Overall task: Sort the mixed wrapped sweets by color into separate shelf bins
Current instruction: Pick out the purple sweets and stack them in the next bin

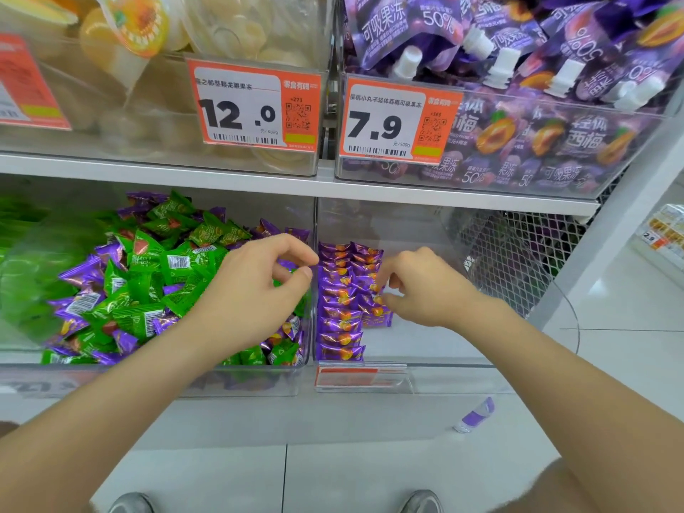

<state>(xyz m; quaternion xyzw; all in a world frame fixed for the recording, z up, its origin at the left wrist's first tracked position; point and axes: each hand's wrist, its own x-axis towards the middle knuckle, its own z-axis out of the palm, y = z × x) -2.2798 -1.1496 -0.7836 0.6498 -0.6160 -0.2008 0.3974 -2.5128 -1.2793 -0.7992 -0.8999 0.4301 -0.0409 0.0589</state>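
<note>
A clear bin [237, 379] on the lower shelf holds a mixed heap of green sweets [148, 286] and purple sweets [79, 274]. Beside it on the right, a second clear bin [444, 375] holds purple sweets [338, 320] laid in neat rows along its left side. My left hand [255, 286] hovers over the right part of the mixed heap with fingers curled and thumb near the forefinger; nothing shows between them. My right hand [422, 290] reaches into the right bin and its fingertips pinch a purple sweet [375, 309] in the second row.
The upper shelf carries a bin of pale jelly cups [237, 35] and a bin of purple spouted pouches [536, 68], each with an orange price tag. A purple wrapper [475, 416] lies on the shelf base ledge. Wire mesh [518, 253] closes the shelf's right side.
</note>
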